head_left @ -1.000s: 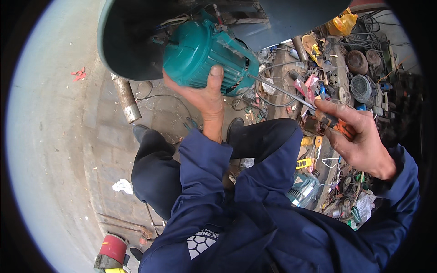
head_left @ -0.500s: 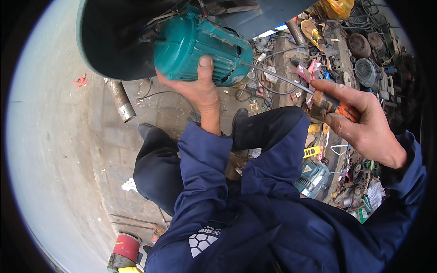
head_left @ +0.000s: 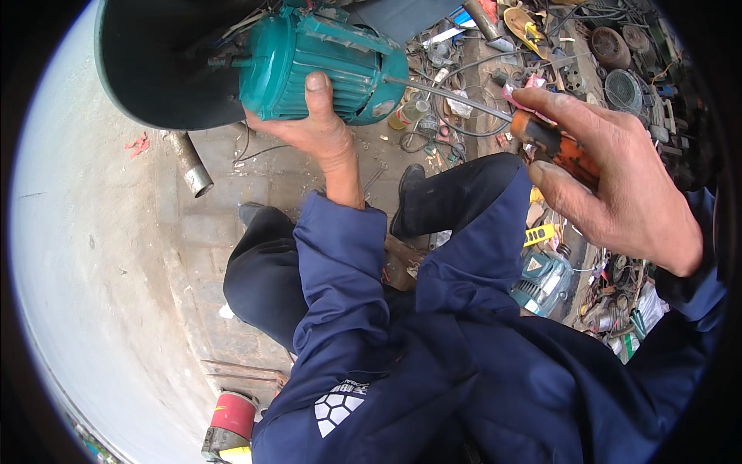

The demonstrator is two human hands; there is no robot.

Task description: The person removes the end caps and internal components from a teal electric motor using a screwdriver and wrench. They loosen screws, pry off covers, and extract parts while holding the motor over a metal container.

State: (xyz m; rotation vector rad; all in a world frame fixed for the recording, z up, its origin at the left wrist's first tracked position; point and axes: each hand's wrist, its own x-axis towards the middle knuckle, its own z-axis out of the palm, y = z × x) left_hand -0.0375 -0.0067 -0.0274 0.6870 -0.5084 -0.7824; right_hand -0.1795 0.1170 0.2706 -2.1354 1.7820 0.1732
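Observation:
A teal electric motor (head_left: 328, 66) with a finned housing lies sideways at the top, its threaded shaft pointing left into a large dark, open-ended shell (head_left: 154, 85). My left hand (head_left: 313, 127) grips the motor from below, thumb up over the fins and fingers hidden underneath. In my right hand (head_left: 618, 170) is a screwdriver (head_left: 553, 147) with a worn orange and black handle. Its long metal blade reaches left, and the tip meets the right end of the motor. What the tip bears on is too small to tell.
A rusty pipe (head_left: 189, 164) juts out below the shell. Tools, cables and scrap parts cover the ground on the right, with a second teal motor (head_left: 543, 282) beside my leg. At lower left stands a red and grey machine (head_left: 233, 414). A bottle (head_left: 408, 114) stands under the motor.
The motor, the shell and my left hand have shifted left and slightly up in the view. My right hand appears larger, still holding the screwdriver against the motor's end.

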